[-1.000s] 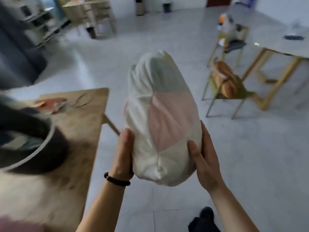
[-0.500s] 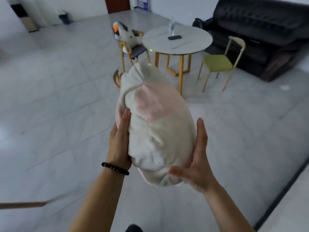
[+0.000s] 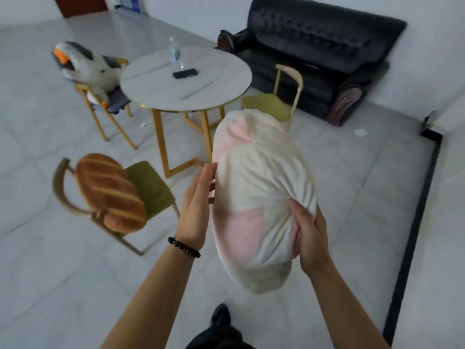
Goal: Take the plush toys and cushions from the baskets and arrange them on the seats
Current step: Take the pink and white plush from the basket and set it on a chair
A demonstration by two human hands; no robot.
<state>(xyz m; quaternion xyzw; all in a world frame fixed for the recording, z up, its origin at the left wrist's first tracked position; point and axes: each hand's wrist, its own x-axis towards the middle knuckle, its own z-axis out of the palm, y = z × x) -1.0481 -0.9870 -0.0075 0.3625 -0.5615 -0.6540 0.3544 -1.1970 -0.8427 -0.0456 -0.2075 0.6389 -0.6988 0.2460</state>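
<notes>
Background chair [image 3: 266, 108] half behind cushion [image 3: 261, 187]

Far green chair [image 3: 264, 108] half hidden behind cushion [image 3: 261, 187], bread plush [image 3: 110, 192] blurred, dark object [image 3: 185, 73] on table [image 3: 151, 94] unidentifiable

The cushion [image 3: 256, 182] is soft, matt cloth, creased in folds. The sofa [image 3: 314, 46] is black, shiny leather. The desk [image 3: 156, 86] has a smooth marble-look top on gold metal legs. The floor [image 3: 63, 285] is glossy tile.
</notes>
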